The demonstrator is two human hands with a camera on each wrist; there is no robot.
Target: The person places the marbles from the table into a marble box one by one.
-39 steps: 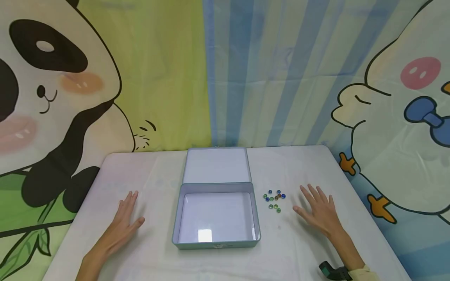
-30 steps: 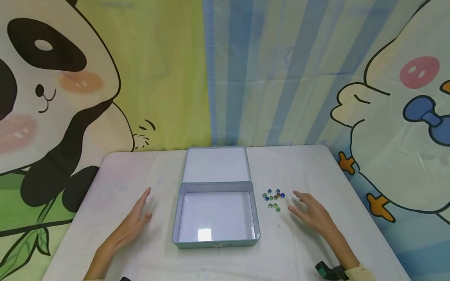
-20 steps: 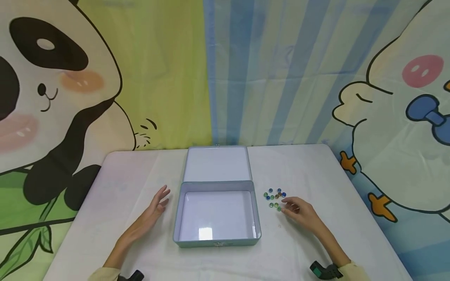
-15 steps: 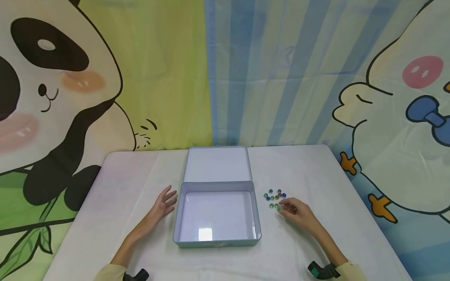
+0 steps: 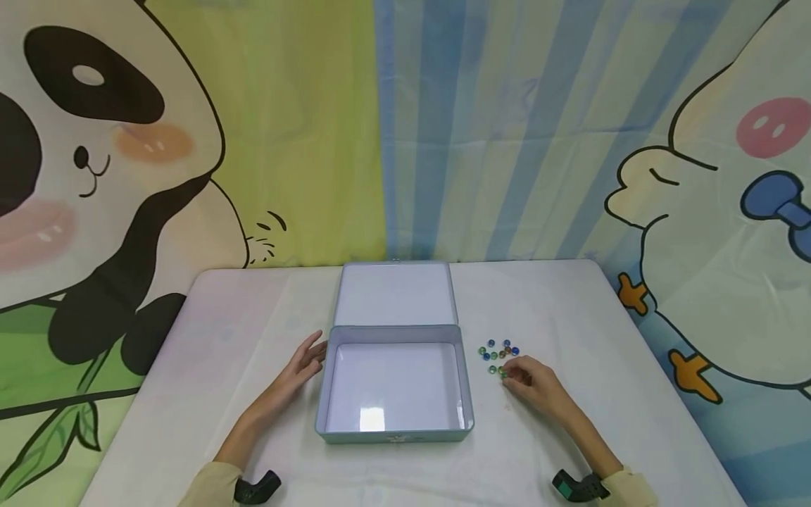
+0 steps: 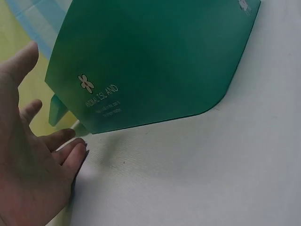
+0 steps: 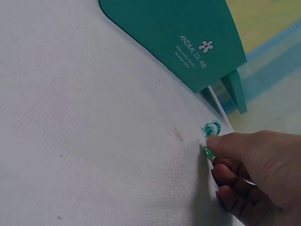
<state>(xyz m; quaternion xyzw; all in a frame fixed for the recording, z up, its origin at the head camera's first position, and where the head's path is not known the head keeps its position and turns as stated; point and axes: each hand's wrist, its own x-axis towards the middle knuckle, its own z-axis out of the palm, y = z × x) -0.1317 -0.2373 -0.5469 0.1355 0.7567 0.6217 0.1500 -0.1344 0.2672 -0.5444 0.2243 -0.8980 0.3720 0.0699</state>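
Note:
A green tin box (image 5: 394, 436) with pale inside walls stands in the middle of the table, its lid (image 5: 395, 294) tipped back. My left hand (image 5: 293, 374) is at its left side, fingers extended and fingertips right by the box wall. On the right, my right hand (image 5: 535, 384) pinches a green glass marble (image 7: 209, 153) between thumb and finger, low over the cloth at the near edge of the marble group. Several other marbles, such as a blue marble (image 5: 515, 351) and a clear green marble (image 5: 492, 369), lie loose between that hand and the box.
A white cloth covers the table (image 5: 266, 303). Behind it hangs a curtain (image 5: 317, 141) printed with a panda and a chick. A dark wrist device (image 5: 258, 487) is on the left forearm, and a similar wrist device (image 5: 579, 487) on the right.
My left hand has moved right to the box's side. My right hand has come left and down from beside the marbles, its spread fingers closing on a green marble.

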